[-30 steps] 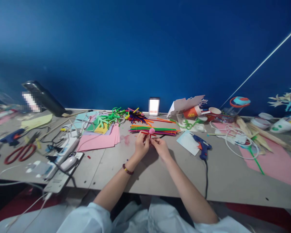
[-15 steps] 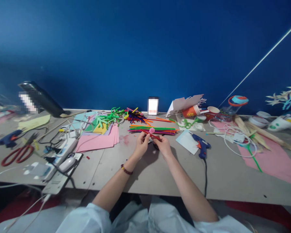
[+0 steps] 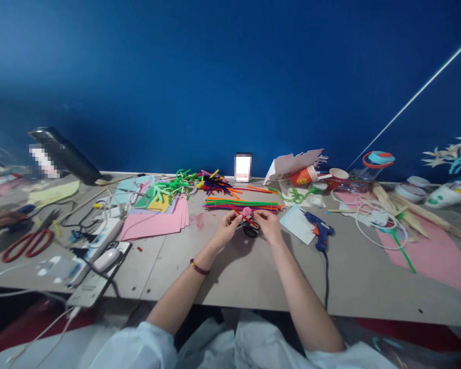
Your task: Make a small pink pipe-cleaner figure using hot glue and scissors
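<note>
My left hand [image 3: 226, 228] and my right hand [image 3: 269, 226] are raised over the table's middle, fingers pinched. Between them they hold a red pipe cleaner [image 3: 251, 220], one end in each hand. A small round pink piece [image 3: 246, 211], perhaps a pompom or rolled flower, sits at its middle. Below lies a pair of scissors [image 3: 250, 231] with black handles, partly covered by the hands. Just behind my fingers is a bundle of straight pipe cleaners [image 3: 242, 204] in green, orange and purple.
Pink paper [image 3: 153, 226] lies to the left beside a power strip [image 3: 96, 251]. A blue glue gun [image 3: 320, 230] rests on the right, its cord crossing the front edge. Red-handled scissors [image 3: 30, 246] lie far left, near another person's hand [image 3: 2, 220]. A phone [image 3: 243, 167] stands behind.
My hands have moved apart and slightly right, showing more of the red pipe cleaner and the black scissors below. Another person's hand has come in at the far left, by the other glue gun.
</note>
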Action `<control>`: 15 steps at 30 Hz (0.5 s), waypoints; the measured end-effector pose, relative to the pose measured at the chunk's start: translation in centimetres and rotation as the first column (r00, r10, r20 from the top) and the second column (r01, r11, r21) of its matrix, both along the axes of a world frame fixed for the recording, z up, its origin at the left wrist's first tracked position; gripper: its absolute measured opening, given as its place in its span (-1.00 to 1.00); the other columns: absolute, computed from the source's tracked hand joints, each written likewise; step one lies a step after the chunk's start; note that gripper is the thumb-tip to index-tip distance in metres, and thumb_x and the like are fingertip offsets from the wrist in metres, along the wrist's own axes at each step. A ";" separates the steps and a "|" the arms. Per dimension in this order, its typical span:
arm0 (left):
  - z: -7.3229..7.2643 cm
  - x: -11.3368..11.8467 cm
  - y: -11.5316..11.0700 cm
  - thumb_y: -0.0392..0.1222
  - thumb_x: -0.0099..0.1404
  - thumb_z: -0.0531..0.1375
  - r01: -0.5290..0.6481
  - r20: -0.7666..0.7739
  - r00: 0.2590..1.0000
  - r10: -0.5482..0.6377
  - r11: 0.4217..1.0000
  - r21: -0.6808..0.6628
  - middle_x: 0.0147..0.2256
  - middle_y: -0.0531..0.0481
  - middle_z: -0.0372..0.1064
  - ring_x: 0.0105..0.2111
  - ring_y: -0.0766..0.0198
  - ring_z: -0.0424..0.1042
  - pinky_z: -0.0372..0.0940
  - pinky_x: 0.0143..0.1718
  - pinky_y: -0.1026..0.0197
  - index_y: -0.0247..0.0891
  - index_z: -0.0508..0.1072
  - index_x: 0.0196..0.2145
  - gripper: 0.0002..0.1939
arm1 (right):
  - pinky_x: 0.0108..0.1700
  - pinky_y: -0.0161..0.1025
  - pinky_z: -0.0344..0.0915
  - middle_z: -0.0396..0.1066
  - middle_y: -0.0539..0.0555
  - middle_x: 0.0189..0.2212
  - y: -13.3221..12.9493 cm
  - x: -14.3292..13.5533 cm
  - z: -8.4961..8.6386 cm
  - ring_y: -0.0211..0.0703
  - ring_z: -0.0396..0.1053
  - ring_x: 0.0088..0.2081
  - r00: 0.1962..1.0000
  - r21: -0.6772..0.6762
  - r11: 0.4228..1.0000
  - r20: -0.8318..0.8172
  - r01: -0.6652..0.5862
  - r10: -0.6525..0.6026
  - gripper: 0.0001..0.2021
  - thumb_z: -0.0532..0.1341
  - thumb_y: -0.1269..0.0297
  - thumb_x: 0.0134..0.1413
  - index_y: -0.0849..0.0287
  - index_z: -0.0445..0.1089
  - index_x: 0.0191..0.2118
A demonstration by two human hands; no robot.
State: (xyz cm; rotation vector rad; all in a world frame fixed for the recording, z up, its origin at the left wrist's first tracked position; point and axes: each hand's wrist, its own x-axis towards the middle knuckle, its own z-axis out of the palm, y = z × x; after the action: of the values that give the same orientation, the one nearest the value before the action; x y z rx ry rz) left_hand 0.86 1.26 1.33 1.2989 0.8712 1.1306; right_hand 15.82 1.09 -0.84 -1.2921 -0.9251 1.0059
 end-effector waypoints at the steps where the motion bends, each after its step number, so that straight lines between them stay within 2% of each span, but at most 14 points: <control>1: -0.1 0.0 0.1 0.22 0.04 0.22 -0.021 -0.037 0.999 0.022 0.999 0.040 -0.60 0.12 0.15 -0.57 0.40 0.08 -0.01 -0.52 0.29 -0.27 0.33 -0.52 -0.55 | -0.40 -0.26 0.25 0.43 0.03 -0.59 0.0 0.1 0.0 -0.19 0.33 -0.51 1.000 -0.006 1.000 -0.012 0.008 -0.008 -0.65 0.36 0.00 -0.38 0.21 0.46 -0.52; 5: -0.6 0.0 0.4 0.13 0.12 0.17 -0.128 -0.141 0.979 0.149 0.981 0.145 -0.60 0.11 0.13 -0.54 0.36 0.09 0.02 -0.48 0.28 -0.25 0.29 -0.56 -0.61 | -0.45 -0.30 0.20 0.39 -0.01 -0.64 -0.3 -0.2 0.5 -0.26 0.27 -0.55 0.999 -0.044 0.999 -0.053 0.005 -0.007 -0.67 0.37 0.01 -0.34 0.21 0.48 -0.51; 8: -1.0 -0.1 0.4 0.04 0.16 0.16 -0.205 -0.174 0.955 0.242 0.957 0.206 -0.60 0.11 0.12 -0.54 0.36 0.09 0.01 -0.48 0.28 -0.25 0.27 -0.59 -0.66 | -0.44 -0.30 0.20 0.39 -0.01 -0.63 -0.7 -0.7 0.9 -0.26 0.28 -0.54 0.998 -0.028 0.999 -0.059 -0.040 0.038 -0.68 0.36 0.02 -0.31 0.21 0.50 -0.49; 11: -1.3 -0.1 0.5 0.01 0.17 0.16 -0.262 -0.154 0.942 0.299 0.939 0.225 -0.58 0.10 0.15 -0.53 0.35 0.11 0.01 -0.48 0.29 -0.25 0.29 -0.58 -0.69 | -0.36 -0.27 0.26 0.47 0.04 -0.54 -1.1 -1.3 1.1 -0.20 0.35 -0.47 0.994 0.045 0.993 0.005 -0.113 0.113 -0.70 0.33 0.05 -0.23 0.20 0.52 -0.44; 15: -1.2 -0.3 0.7 0.04 0.17 0.17 -0.318 -0.080 0.939 0.334 0.933 0.166 -0.60 0.12 0.11 -0.54 0.36 0.08 0.01 -0.49 0.29 -0.24 0.26 -0.59 -0.66 | -0.28 -0.23 0.30 0.53 0.08 -0.40 -1.5 -2.0 0.7 -0.13 0.41 -0.37 0.971 0.097 0.977 0.166 -0.190 0.172 -0.75 0.28 0.09 -0.13 0.17 0.54 -0.38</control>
State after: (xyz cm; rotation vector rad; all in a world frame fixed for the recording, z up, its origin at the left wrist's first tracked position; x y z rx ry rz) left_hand 0.55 1.97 0.08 1.3807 1.1305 1.4194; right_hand 13.87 -0.37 -0.11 -1.2209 -1.2219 0.9866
